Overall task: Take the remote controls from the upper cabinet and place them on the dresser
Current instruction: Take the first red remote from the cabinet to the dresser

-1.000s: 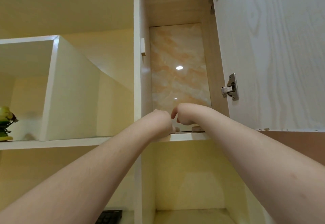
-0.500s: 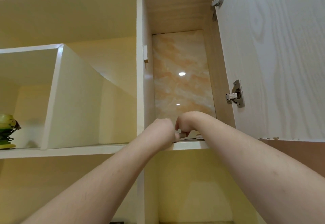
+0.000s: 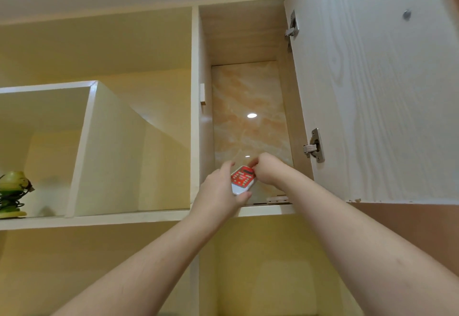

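Observation:
I look up into the open upper cabinet (image 3: 244, 32), whose back is a glossy marble panel. A small white remote control with a red keypad face (image 3: 242, 178) is lifted above the cabinet's bottom edge. My left hand (image 3: 221, 192) holds it from below, thumb under its white lower end. My right hand (image 3: 267, 169) has curled fingers pinching the remote's upper end. A second pale, flat object (image 3: 277, 199) lies on the cabinet floor to the right; I cannot tell what it is. The dresser is out of view.
The cabinet door (image 3: 377, 87) stands open on the right with two metal hinges (image 3: 314, 145). Open yellow shelf compartments lie to the left, and a green ornament (image 3: 12, 192) stands on the left shelf. Another open niche sits below the cabinet.
Both hands were reaching over the cabinet's edge with fingers hidden. Now they have risen and brought out the red-faced remote, held between them. My view has tilted further up.

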The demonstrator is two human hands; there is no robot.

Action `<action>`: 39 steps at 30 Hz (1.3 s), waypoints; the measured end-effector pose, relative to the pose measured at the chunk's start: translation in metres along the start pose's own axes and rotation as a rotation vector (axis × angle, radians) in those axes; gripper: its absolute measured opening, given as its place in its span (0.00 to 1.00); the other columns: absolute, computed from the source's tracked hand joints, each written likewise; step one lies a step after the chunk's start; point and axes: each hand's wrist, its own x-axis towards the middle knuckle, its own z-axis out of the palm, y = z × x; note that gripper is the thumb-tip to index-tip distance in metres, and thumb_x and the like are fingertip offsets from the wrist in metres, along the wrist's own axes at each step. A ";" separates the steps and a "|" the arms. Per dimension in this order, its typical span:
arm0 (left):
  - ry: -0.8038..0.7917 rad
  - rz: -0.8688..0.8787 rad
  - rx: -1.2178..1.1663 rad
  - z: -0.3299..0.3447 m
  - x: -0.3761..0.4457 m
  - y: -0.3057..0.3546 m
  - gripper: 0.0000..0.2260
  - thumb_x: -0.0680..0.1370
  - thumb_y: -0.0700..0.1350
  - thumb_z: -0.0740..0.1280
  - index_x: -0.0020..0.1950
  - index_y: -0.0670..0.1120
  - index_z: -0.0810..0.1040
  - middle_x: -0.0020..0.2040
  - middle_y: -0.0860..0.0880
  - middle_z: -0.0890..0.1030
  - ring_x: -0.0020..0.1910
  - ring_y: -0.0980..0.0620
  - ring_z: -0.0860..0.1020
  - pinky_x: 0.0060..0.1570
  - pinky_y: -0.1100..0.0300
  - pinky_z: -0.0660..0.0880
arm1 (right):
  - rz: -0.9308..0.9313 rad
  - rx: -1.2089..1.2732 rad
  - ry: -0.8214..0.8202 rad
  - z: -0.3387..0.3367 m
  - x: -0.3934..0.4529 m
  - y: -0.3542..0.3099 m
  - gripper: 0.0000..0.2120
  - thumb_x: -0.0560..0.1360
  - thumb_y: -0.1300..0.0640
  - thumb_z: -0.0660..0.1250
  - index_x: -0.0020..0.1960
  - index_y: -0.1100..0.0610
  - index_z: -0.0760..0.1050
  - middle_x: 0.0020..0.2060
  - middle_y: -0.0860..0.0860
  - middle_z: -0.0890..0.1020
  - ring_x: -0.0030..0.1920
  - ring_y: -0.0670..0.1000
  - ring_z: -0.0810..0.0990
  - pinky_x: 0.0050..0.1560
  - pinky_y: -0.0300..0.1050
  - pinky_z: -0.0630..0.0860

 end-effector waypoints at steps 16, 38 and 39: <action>0.016 0.132 -0.347 -0.060 -0.035 -0.020 0.33 0.65 0.53 0.78 0.66 0.56 0.68 0.51 0.57 0.78 0.48 0.66 0.77 0.42 0.78 0.70 | -0.035 0.407 0.148 -0.015 -0.067 -0.002 0.10 0.78 0.59 0.61 0.54 0.56 0.81 0.47 0.54 0.84 0.52 0.56 0.81 0.56 0.50 0.79; -0.319 0.212 -0.376 -0.135 -0.172 -0.068 0.25 0.65 0.53 0.78 0.59 0.56 0.74 0.54 0.58 0.76 0.52 0.60 0.76 0.53 0.59 0.77 | 0.172 0.659 0.178 0.025 -0.279 -0.059 0.08 0.76 0.64 0.66 0.53 0.56 0.79 0.46 0.56 0.85 0.46 0.51 0.83 0.51 0.42 0.81; -0.345 0.209 -0.395 -0.135 -0.179 -0.065 0.25 0.65 0.53 0.78 0.59 0.57 0.74 0.54 0.58 0.76 0.52 0.59 0.76 0.53 0.59 0.77 | 0.202 0.659 0.177 0.023 -0.291 -0.059 0.08 0.76 0.64 0.66 0.54 0.56 0.79 0.46 0.57 0.85 0.46 0.52 0.83 0.50 0.42 0.81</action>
